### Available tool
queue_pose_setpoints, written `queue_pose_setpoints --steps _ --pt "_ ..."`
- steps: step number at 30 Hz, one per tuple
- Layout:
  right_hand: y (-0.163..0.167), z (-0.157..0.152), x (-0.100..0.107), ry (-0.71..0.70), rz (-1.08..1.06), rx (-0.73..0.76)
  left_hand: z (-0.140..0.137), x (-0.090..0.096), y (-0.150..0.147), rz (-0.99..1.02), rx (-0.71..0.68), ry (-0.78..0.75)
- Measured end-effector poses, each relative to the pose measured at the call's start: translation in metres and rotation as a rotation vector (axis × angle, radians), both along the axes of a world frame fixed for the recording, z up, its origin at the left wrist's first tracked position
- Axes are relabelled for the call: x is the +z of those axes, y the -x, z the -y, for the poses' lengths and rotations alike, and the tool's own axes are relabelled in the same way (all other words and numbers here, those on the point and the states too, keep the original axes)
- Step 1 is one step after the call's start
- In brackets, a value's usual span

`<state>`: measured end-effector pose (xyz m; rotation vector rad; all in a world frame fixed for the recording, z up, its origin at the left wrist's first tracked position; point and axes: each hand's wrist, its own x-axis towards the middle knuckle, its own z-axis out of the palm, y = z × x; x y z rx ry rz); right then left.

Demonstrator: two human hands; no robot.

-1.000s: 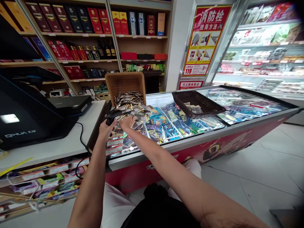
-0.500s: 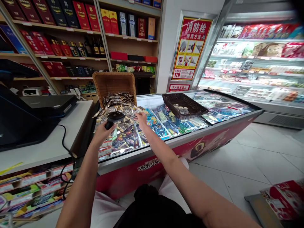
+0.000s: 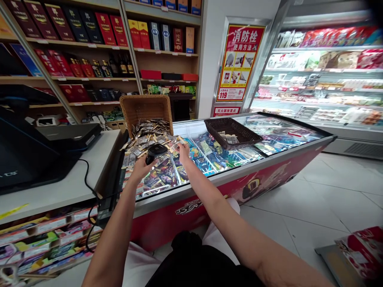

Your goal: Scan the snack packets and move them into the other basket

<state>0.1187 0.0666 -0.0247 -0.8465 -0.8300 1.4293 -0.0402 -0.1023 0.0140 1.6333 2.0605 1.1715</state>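
Observation:
My left hand (image 3: 141, 168) is wrapped round the handle of a black barcode scanner (image 3: 157, 150), its head over the packets. Close to the scanner's right side, my right hand (image 3: 184, 153) pinches a small clear packet (image 3: 174, 146) between thumb and fingers. Many similar small packets (image 3: 151, 130) spill from a tipped tan wicker basket (image 3: 126, 115) onto the glass top of a chest freezer (image 3: 221, 181). Further right on the glass stands a dark brown woven basket (image 3: 249, 138) with several small packets (image 3: 229, 138) in it.
At the left is a counter (image 3: 74, 167) with a dark checkout machine (image 3: 26, 147). A black cable (image 3: 87, 179) hangs over its edge. Shelves of boxes (image 3: 109, 30) line the back. An open refrigerated case (image 3: 323, 85) stands at right, and a red box (image 3: 363, 251) is low at right.
My left hand and the scanner have moved right, nearer to my right hand. The right hand has shifted slightly right and down with its packet. The view has turned a little left.

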Motion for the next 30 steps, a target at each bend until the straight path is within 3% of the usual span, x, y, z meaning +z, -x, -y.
queue_pose_setpoints --steps 14,22,26,30 --pt "0.006 -0.004 -0.003 0.059 -0.079 -0.001 -0.004 -0.008 0.002 -0.049 -0.013 0.059" --pt "0.009 -0.011 -0.010 0.058 -0.090 -0.021 -0.003 -0.003 -0.003 -0.015 -0.005 0.044" --pt "-0.025 -0.038 0.013 0.112 -0.191 -0.220 0.002 -0.002 0.008 -0.012 0.046 0.051" --pt "-0.100 -0.079 0.050 0.079 -0.083 -0.586 0.002 0.005 0.035 0.007 0.101 0.027"
